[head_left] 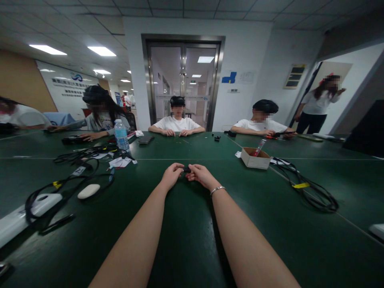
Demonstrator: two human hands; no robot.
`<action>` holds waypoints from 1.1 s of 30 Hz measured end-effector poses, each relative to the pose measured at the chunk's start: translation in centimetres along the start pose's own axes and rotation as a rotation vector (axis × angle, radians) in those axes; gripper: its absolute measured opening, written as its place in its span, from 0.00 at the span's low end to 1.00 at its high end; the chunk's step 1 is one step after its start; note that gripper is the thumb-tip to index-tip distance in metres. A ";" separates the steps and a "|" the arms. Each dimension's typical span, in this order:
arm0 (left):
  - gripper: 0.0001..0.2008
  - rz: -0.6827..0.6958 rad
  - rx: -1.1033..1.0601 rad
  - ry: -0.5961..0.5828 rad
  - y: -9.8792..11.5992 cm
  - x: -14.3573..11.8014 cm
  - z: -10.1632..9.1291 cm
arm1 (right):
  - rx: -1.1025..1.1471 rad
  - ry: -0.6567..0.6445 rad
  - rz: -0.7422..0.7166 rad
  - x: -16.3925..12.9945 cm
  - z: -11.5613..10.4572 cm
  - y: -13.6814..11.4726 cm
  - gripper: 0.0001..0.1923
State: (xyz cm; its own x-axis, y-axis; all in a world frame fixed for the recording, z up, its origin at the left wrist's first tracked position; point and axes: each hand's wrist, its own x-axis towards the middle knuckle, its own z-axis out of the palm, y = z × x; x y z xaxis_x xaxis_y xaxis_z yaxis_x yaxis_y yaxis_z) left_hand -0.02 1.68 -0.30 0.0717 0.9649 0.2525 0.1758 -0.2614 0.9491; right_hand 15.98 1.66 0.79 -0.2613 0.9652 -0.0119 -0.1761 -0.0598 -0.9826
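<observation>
- My left hand (172,177) pinches the near-left end of a small black object (187,170).
- My right hand (203,176) grips its other end.
- Right of that hand, I see an open-topped box (255,162).

A small black object (186,170) is between bare hands (171,176). A clear plastic bottle (121,137) stands left, a tan cardboard box (255,162) right.

head view | head-worn | faces forward, down | low above green table (255,192)
</observation>
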 end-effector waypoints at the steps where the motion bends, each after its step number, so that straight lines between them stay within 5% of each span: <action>1: 0.11 -0.011 0.004 -0.002 0.0 0.0 0.0 | -0.006 0.000 0.001 0.0 0.0 0.0 0.09; 13: 0.14 -0.006 0.028 -0.048 -0.2 0.1 0.0 | -0.015 -0.007 0.000 0.2 -0.1 0.2 0.08; 26: 0.08 0.077 -0.015 0.057 0.1 -0.1 -0.2 | -0.011 -0.011 -0.007 0.0 0.0 0.0 0.10; 30: 0.08 0.049 -0.036 0.074 0.7 -0.3 -0.2 | 0.007 -0.024 -0.019 -0.5 -0.1 -0.5 0.04; 33: 0.08 0.047 -0.040 0.073 0.6 -0.3 -0.2 | 0.040 -0.068 -0.057 -0.7 -0.1 -0.7 0.15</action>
State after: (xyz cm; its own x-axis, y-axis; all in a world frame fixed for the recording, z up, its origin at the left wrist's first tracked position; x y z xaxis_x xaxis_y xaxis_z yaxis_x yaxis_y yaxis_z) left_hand -0.16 1.28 0.21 0.0071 0.9511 0.3087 0.1343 -0.3069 0.9422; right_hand 16.41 1.02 1.48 -0.3135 0.9478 0.0580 -0.2304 -0.0167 -0.9729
